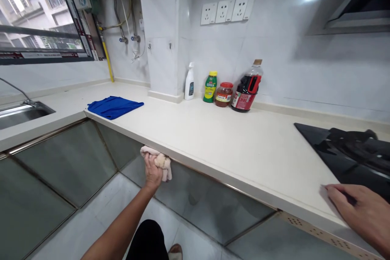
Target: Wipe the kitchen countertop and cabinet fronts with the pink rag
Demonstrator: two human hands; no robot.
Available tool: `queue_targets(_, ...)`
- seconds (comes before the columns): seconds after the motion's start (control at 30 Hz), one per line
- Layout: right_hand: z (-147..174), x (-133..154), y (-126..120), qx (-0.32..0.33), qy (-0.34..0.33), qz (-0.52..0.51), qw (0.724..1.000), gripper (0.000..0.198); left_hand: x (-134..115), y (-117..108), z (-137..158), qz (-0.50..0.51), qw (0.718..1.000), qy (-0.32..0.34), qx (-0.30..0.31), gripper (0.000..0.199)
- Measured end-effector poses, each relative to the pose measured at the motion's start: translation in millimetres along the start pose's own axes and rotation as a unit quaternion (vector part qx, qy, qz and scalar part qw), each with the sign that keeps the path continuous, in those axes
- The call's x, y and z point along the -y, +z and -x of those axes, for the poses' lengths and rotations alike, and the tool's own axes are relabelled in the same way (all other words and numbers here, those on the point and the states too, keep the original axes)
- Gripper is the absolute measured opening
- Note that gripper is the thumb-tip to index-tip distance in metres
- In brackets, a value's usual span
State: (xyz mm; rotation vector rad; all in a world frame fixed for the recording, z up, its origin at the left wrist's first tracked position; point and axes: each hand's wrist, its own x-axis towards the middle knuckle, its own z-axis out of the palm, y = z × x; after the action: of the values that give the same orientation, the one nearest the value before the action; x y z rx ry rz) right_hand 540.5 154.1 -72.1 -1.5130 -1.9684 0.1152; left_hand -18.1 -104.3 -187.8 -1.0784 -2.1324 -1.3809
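Note:
My left hand [153, 174] is closed around a pale, crumpled cleaning cloth [163, 161], low at the left of centre. The cloth presses against the top of the grey cabinet front [195, 187], just under the counter's front edge. At the right, my right hand [358, 207] rests on the pale countertop [243, 150] beside the black gas stove [362, 154]. Its fingers are loosely curled, and I see nothing in them. A blue cloth [115, 107] lies spread at the counter's inner corner.
Along the wall stand a white spray bottle [189, 82], a green bottle with a yellow cap [210, 87], a red-lidded jar [224, 95] and a large bottle of dark liquid [246, 89]. A steel sink [27, 113] is at the left. A range hood [359, 16] hangs above the stove.

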Motion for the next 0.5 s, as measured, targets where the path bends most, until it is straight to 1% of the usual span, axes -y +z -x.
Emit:
queue_targets(0.07,2.5,13.2,-8.5,0.027,0.003,0.032,0.999,0.036,-2.4,8.8,1.4,0.005,0.999,-0.036,-0.023,0.04)
queue_targets(0.1,3.7,20.2,-13.2,0.045,-0.002,0.052,0.998,0.04,-9.6,16.5,8.0,0.009,0.998,-0.048,-0.03,0.041)
queue_targets(0.17,5.7,32.6,-21.2,0.076,-0.017,0.086,0.993,0.047,-34.8,36.1,32.8,0.018,0.998,-0.058,-0.032,0.042)
queue_targets(0.23,7.1,40.5,-26.1,0.084,-0.023,0.106,0.991,0.053,-71.8,57.7,70.0,0.029,0.998,-0.048,-0.017,0.04)
queue_targets(0.3,8.2,43.6,-28.2,0.08,-0.018,0.114,0.99,0.057,-115.8,78.6,113.1,0.042,0.999,-0.027,0.006,0.038)
queue_targets(0.33,8.6,43.5,-28.6,0.078,-0.015,0.117,0.99,0.058,-138.7,88.3,134.4,0.054,0.998,-0.004,0.028,0.037)
queue_targets(0.4,8.9,40.3,-28.4,0.07,-0.016,0.121,0.99,0.059,-182.9,105.7,172.7,0.093,0.988,0.087,0.087,0.039)
queue_targets(0.47,7.9,31.8,-26.9,0.059,-0.018,0.123,0.99,0.058,-219.8,119.3,200.9,0.112,0.979,0.128,0.115,0.04)
queue_targets(0.5,6.8,25.0,-25.4,0.051,-0.019,0.125,0.991,0.056,-233.6,124.1,210.4,0.116,0.976,0.135,0.123,0.041)
